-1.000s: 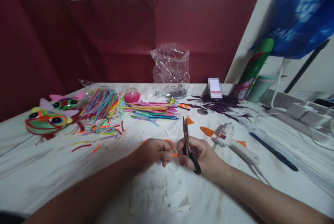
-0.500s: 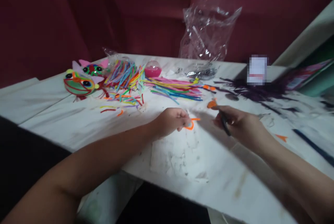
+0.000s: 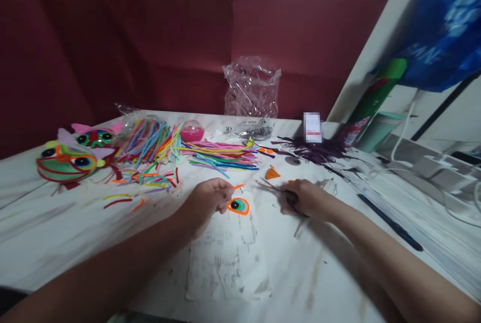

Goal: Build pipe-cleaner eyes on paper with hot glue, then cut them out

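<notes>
My left hand (image 3: pixel 214 196) is closed, its fingertips pinching an eye-shaped piece (image 3: pixel 244 207) with an orange fuzzy rim, green layers and a black pupil. A loose end of orange pipe cleaner (image 3: pixel 239 186) sticks out rightward from those fingers. Opposite, my right hand (image 3: pixel 308 196) grips a pair of dark-handled scissors (image 3: pixel 293 199), the blades pointing left towards the eye piece but apart from it. Beyond the blades lies an orange triangular scrap (image 3: pixel 273 173). Under the left hand is a worn white paper sheet (image 3: pixel 229 268) with faint marks.
At the left sit two colourful animal-face pieces (image 3: pixel 65 167). Bundles of pipe cleaners (image 3: pixel 225 155), a pink-based dome (image 3: pixel 192 131) and a clear plastic bag (image 3: pixel 251 90) stand behind. To the right are purple strands (image 3: pixel 319 151), a dark blue stick (image 3: pixel 391 222) and white cables (image 3: pixel 402 147).
The view has tilted up and shifted right. My right hand has left the orange scrap, and the scissor blades now point towards my left hand. The eye piece's face has come into sight.
</notes>
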The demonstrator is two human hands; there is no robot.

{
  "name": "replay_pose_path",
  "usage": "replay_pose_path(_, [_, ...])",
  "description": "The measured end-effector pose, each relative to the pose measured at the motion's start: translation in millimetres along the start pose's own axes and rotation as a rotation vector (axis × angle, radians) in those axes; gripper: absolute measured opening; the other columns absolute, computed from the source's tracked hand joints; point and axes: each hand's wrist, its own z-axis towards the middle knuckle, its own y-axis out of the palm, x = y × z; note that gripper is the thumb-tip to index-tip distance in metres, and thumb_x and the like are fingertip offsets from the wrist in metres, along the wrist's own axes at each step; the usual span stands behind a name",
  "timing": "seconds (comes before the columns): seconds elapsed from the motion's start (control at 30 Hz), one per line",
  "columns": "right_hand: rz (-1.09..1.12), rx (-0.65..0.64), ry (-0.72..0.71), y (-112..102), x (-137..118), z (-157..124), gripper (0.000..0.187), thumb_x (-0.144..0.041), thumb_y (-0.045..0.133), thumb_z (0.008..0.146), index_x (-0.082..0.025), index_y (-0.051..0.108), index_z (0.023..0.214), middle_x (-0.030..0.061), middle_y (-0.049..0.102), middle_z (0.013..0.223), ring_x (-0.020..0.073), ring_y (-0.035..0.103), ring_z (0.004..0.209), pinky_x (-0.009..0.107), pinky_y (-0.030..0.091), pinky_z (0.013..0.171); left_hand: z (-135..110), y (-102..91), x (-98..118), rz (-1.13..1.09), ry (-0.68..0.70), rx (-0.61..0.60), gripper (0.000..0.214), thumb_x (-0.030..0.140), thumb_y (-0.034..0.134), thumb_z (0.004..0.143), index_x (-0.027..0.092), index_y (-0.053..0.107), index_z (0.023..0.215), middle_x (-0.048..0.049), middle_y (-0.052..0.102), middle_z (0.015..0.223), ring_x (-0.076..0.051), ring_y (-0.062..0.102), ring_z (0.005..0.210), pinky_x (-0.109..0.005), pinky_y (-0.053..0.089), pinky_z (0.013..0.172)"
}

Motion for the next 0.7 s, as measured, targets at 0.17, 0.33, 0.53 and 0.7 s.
replay_pose_path(0.17, [-0.046,0.005,0.037,3,3,4,0.020,-0.021,0.062,0.069,-0.015,0.069,0.087,0.0127,0.065,0.086,0.0249,0.060,0.080,0.028,0.042,0.066,-3,-22.7,20,0.334,0.095,0.096,0.019,0.034,0.064,0.064,0.016,0.059,0.068,0.0052,0.050,0.051,-0.008,0.042,0.046,-0.021,0.032,0.046])
replay_pose_path(0.33, [0.060,-0.076,0.008,-2,10,4,0.030,-0.021,0.061,0.067,-0.022,0.069,0.096,0.0028,0.068,0.079,0.0182,0.062,0.066,0.023,0.042,0.057,-9,-44.7,24,0.540,0.117,0.096,0.016,0.032,0.059,0.070,0.016,0.060,0.067,0.0048,0.051,0.051,-0.010,0.044,0.047,-0.021,0.034,0.047])
replay_pose_path(0.53, [0.529,0.255,0.004,-12,-54,-10,0.031,-0.039,0.044,0.084,-0.018,0.066,0.088,0.0075,0.069,0.082,0.0211,0.062,0.073,0.030,0.046,0.066,-16,-39.2,6,0.832,0.580,-0.042,0.011,0.018,0.053,0.081,0.016,0.059,0.072,0.0005,0.057,0.068,-0.010,0.052,0.061,-0.021,0.040,0.058])
replay_pose_path(0.7, [1.094,-0.087,-0.189,-2,-128,-12,0.026,-0.042,0.054,0.081,-0.018,0.062,0.080,0.0010,0.062,0.070,0.0145,0.056,0.066,0.026,0.045,0.061,-20,-34.7,-6,0.903,0.924,-0.167,0.011,0.012,0.049,0.086,0.017,0.056,0.078,-0.0010,0.058,0.071,-0.011,0.054,0.065,-0.020,0.040,0.059])
